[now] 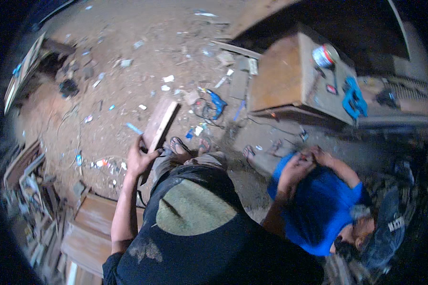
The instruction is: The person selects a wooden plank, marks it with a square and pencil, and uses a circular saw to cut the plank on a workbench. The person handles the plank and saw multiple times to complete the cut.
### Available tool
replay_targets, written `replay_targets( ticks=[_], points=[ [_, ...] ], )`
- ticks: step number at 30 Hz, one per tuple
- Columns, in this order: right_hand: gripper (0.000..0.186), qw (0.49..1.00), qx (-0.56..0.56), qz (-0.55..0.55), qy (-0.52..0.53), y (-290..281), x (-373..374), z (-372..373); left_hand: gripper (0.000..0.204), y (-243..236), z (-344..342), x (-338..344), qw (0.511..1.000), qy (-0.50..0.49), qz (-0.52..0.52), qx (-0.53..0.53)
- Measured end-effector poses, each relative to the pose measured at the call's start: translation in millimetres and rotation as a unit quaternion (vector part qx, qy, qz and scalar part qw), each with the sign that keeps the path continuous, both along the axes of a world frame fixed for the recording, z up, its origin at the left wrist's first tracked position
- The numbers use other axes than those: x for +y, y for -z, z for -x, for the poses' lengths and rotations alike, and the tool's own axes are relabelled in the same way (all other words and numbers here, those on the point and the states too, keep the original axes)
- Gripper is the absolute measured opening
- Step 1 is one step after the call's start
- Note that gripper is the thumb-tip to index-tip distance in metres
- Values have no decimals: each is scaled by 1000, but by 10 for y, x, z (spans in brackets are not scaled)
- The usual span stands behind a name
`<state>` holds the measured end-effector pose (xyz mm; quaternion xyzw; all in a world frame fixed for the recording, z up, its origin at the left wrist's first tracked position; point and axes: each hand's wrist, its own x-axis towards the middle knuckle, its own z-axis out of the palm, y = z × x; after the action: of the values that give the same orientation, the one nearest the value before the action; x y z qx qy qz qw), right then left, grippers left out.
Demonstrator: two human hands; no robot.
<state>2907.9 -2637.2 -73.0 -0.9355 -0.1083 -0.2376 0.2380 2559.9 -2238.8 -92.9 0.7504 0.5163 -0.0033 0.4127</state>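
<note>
Gripping a wooden board (157,130), the left hand (140,159) has its fingers bent around the board's near part, just beside the wearer's leg. The right hand (296,170) is out to the side, next to a co-worker's hand (320,154); its fingers look curled, but whether they hold anything I cannot tell. As far as can be judged, the work is at a handling stage: the board is in hand and joined to nothing visible, so setting it down or working on it seems left to do. A brown wooden panel (97,213) lies beside the left forearm and limits room there, while the co-worker in a blue shirt (314,204) crowds the right. The board's far end points out over the dirt floor (114,42), where the most room to move appears ahead and left, among low scraps. Right of that end lies a blue tool (216,105), and farther off the corners of a wooden cabinet (277,78), bearing a tin can (323,56), close that side.
</note>
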Motion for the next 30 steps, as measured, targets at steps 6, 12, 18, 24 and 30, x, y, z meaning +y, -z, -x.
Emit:
replay_targets(
  ticks=[6, 12, 18, 24, 30],
  points=[
    [20, 984, -128, 48, -111, -336, 480, -13, 96, -510, 133, 258, 995, -67, 15, -70],
    [26, 948, -8, -23, -316, -692, 2421, 961, 97, -210, 1048, 912, 968, -129, 104, -189],
    [36, 646, 580, -195, -457, -577, 4624, 2814, 84, -417, 2455, 1686, 842, -207, 256, -428],
    [25, 358, 802, -241, -413, -814, 5781, 4747, 76, -443, 3939, 2229, 808, -297, 159, -482],
    [33, 271, 867, 19, -418, -679, 6356, 5802, 51, -670, 5048, 2594, 701, -432, 141, -550]
  ],
)
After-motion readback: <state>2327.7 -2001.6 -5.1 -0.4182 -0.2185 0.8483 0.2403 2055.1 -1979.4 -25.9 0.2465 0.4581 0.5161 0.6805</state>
